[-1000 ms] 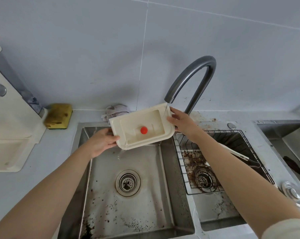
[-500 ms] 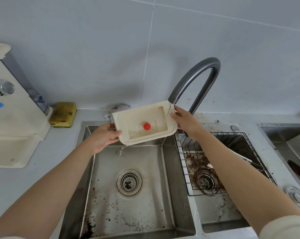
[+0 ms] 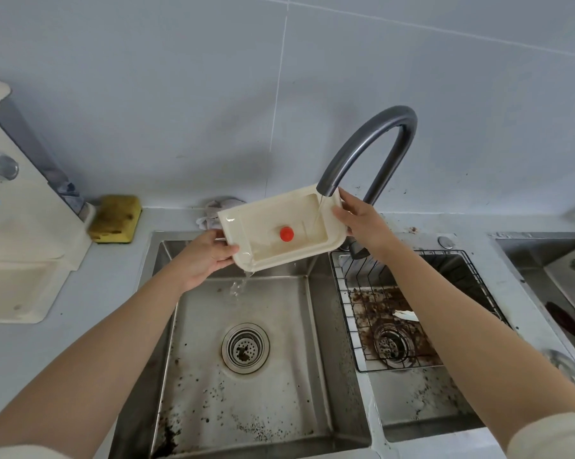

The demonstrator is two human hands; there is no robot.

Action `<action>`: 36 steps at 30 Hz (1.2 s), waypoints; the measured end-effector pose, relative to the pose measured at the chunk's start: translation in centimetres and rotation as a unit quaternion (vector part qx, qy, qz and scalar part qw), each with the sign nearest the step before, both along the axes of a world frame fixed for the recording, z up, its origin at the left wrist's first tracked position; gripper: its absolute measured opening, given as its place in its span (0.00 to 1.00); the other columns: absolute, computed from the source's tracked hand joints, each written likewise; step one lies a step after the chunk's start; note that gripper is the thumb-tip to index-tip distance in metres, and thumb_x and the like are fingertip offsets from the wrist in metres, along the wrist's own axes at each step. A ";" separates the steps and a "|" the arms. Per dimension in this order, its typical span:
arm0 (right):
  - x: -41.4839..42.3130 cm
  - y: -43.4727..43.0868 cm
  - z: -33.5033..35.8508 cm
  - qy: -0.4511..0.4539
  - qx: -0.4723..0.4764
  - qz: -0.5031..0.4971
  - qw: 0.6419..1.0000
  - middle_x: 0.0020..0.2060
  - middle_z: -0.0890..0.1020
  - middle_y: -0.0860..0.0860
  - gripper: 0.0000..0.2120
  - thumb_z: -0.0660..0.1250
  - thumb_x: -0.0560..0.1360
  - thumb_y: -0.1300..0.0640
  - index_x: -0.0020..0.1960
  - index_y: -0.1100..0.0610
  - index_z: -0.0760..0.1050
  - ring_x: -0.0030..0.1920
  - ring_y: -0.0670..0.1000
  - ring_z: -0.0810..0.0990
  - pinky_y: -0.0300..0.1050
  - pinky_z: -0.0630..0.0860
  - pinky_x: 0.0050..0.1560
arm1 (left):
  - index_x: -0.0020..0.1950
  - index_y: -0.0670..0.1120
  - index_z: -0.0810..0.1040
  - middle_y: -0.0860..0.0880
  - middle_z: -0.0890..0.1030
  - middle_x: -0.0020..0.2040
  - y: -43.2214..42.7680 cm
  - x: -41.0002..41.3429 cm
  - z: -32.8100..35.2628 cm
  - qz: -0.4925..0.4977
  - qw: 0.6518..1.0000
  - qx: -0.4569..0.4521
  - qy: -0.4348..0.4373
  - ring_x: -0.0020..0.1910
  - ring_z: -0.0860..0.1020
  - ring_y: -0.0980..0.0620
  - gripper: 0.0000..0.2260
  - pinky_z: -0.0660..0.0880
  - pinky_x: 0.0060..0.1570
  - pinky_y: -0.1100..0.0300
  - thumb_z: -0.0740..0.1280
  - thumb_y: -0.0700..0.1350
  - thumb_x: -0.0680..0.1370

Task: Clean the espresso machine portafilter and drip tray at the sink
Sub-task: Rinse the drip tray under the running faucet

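Left basin (image 3: 315, 385): nearest, steel, speckled with dark coffee grounds, thickest at the near left corner; round drain (image 3: 245, 348) in the middle.
Right basin (image 3: 421, 405): smaller, beside the left one; wire rack (image 3: 345, 313) set into it, brown grounds spread around its drain.
Water: thin stream from the spout into the right end of the tray; spills off the tray's near left corner, falls into the left basin.
Left hand (image 3: 204, 260): grasping the tray's left end, thumb on the near rim, fingers beneath.
Right hand (image 3: 362, 223): grasping the tray's right end, fingers wrapped over the far right corner.
Drip tray (image 3: 266, 223): cream plastic, held in the air over the far edge of the left basin, under the spout, tilted down to the left; red float (image 3: 286, 234) standing in its hollow.
Faucet (image 3: 375, 144): dark grey, arched, rising between the basins, spout just above the tray's right end.
Bench (image 3: 114, 270): pale grey, surrounding the sink.
Sponge (image 3: 115, 219): yellow, stained, far left of the sink, against the wall.
Machine (image 3: 21, 246): cream body at far left on the bench, partly out of view.
Cloth (image 3: 213, 210): crumpled, behind the tray, mostly hidden.
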State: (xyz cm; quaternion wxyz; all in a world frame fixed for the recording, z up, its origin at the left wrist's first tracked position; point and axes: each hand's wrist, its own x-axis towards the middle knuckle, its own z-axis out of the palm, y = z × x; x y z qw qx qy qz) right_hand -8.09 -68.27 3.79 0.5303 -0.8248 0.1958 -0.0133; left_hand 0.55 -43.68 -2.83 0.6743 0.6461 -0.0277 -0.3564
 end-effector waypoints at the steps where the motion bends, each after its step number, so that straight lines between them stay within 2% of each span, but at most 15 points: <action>1: -0.1 -0.3 0.0 -0.001 -0.004 -0.002 1.000 0.63 0.74 0.51 0.23 0.58 0.80 0.57 0.74 0.50 0.60 0.64 0.53 0.73 0.55 0.69 0.67 | 0.68 0.37 0.64 0.42 0.74 0.61 -0.3 0.0 0.0 0.000 1.000 -0.003 0.002 0.61 0.73 0.45 0.20 0.68 0.65 0.52 0.61 0.31 0.76; 6: -0.9 -1.6 0.4 -0.005 -0.008 -0.015 1.000 0.63 0.74 0.50 0.22 0.57 0.80 0.56 0.73 0.47 0.61 0.62 0.52 0.73 0.54 0.70 0.65 | 0.68 0.37 0.64 0.43 0.73 0.61 -2.2 -0.3 0.2 -0.005 1.000 -0.013 0.004 0.60 0.73 0.46 0.20 0.68 0.66 0.52 0.61 0.32 0.77; 11: -2.0 -2.9 0.5 -0.015 -0.004 -0.038 0.999 0.63 0.74 0.50 0.22 0.56 0.80 0.56 0.74 0.49 0.60 0.63 0.52 0.73 0.54 0.70 0.66 | 0.68 0.38 0.65 0.46 0.74 0.59 -3.9 -0.6 0.8 -0.017 1.000 -0.012 -0.001 0.58 0.74 0.47 0.19 0.69 0.62 0.55 0.62 0.32 0.77; 16: -3.1 -3.4 0.9 -0.046 0.010 -0.049 0.998 0.54 0.75 0.46 0.20 0.55 0.80 0.58 0.71 0.51 0.63 0.55 0.48 0.74 0.46 0.71 0.58 | 0.67 0.38 0.66 0.48 0.75 0.55 -5.2 -0.8 1.2 -0.027 1.000 -0.013 -0.008 0.58 0.75 0.47 0.18 0.70 0.62 0.54 0.62 0.32 0.77; 20: -3.5 -3.7 1.0 -0.064 0.008 -0.048 0.997 0.56 0.75 0.47 0.20 0.55 0.80 0.58 0.72 0.50 0.63 0.56 0.48 0.75 0.44 0.73 0.58 | 0.66 0.38 0.67 0.49 0.76 0.53 -5.7 -1.0 1.3 -0.033 0.999 -0.011 -0.017 0.59 0.74 0.47 0.17 0.70 0.64 0.53 0.62 0.32 0.77; 22: -3.6 -3.8 1.1 -0.073 0.004 -0.044 0.996 0.55 0.75 0.45 0.19 0.54 0.81 0.58 0.71 0.50 0.63 0.51 0.42 0.76 0.37 0.74 0.52 | 0.63 0.40 0.68 0.50 0.76 0.52 -5.9 -1.1 1.5 -0.031 0.999 -0.013 -0.021 0.59 0.74 0.47 0.15 0.69 0.64 0.53 0.62 0.32 0.77; 24: -3.7 -3.9 1.2 -0.083 0.001 -0.041 0.996 0.54 0.75 0.44 0.19 0.54 0.81 0.57 0.71 0.49 0.64 0.49 0.39 0.75 0.35 0.73 0.48 | 0.61 0.40 0.68 0.48 0.76 0.53 -6.0 -1.1 1.7 -0.026 0.999 -0.014 -0.025 0.60 0.74 0.47 0.14 0.69 0.65 0.52 0.62 0.32 0.77; 28: -3.8 -4.2 0.9 -0.105 0.009 -0.040 0.994 0.56 0.75 0.46 0.18 0.54 0.81 0.57 0.70 0.49 0.64 0.52 0.42 0.75 0.36 0.75 0.50 | 0.65 0.38 0.66 0.45 0.74 0.59 -6.3 -1.1 2.0 -0.021 0.999 -0.007 -0.038 0.59 0.74 0.47 0.18 0.70 0.62 0.55 0.63 0.32 0.76; 30: -3.9 -4.4 0.7 -0.109 0.009 -0.039 0.993 0.56 0.75 0.46 0.18 0.54 0.81 0.57 0.70 0.49 0.64 0.53 0.43 0.76 0.36 0.76 0.49 | 0.66 0.38 0.66 0.45 0.74 0.59 -6.4 -1.1 2.3 -0.016 0.999 -0.003 -0.044 0.58 0.75 0.48 0.19 0.70 0.59 0.57 0.63 0.31 0.76; 34: -4.0 -4.8 0.3 -0.112 0.016 -0.045 0.993 0.61 0.74 0.48 0.21 0.53 0.81 0.57 0.73 0.52 0.61 0.59 0.47 0.74 0.40 0.74 0.57 | 0.65 0.39 0.67 0.46 0.77 0.54 -6.6 -1.1 2.9 -0.005 0.998 0.011 -0.059 0.55 0.75 0.49 0.18 0.71 0.58 0.58 0.64 0.32 0.76; 36: -4.2 -5.0 0.0 -0.106 0.016 -0.051 0.993 0.62 0.75 0.49 0.20 0.53 0.81 0.57 0.73 0.51 0.62 0.61 0.50 0.74 0.45 0.73 0.60 | 0.64 0.40 0.68 0.45 0.77 0.54 -6.7 -1.3 3.0 -0.012 0.998 0.020 -0.067 0.55 0.76 0.48 0.17 0.71 0.58 0.57 0.64 0.33 0.76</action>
